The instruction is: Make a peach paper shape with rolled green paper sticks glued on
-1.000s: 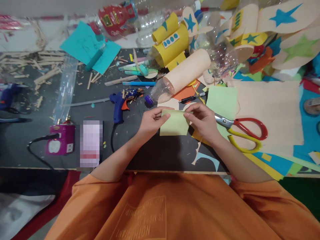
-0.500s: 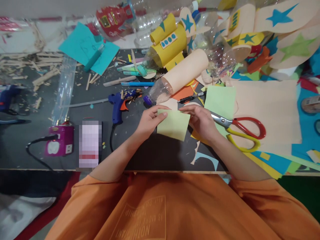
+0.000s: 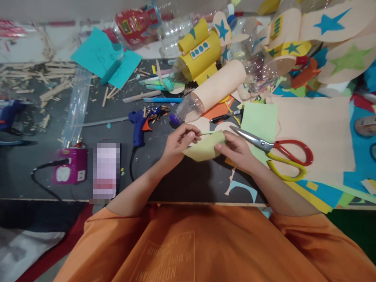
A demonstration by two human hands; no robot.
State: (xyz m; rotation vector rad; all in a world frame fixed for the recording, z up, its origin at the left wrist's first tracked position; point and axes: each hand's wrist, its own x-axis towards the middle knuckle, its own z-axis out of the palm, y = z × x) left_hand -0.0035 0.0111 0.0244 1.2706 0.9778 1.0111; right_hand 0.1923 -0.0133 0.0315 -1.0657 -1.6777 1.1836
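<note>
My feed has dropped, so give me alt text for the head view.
The right hand grips bent pale green paper above a dark table, the left hand at its other edge. Scissors lie right, a blue glue gun left, paper-wrapped bottles beyond.

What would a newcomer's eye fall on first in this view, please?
Probably the scissors, with one red and one yellow handle, lying just beyond the right hand. Next might come the yellow-wrapped bottle with blue dots, at the top centre, and the blue glue gun left of the left hand.
</note>
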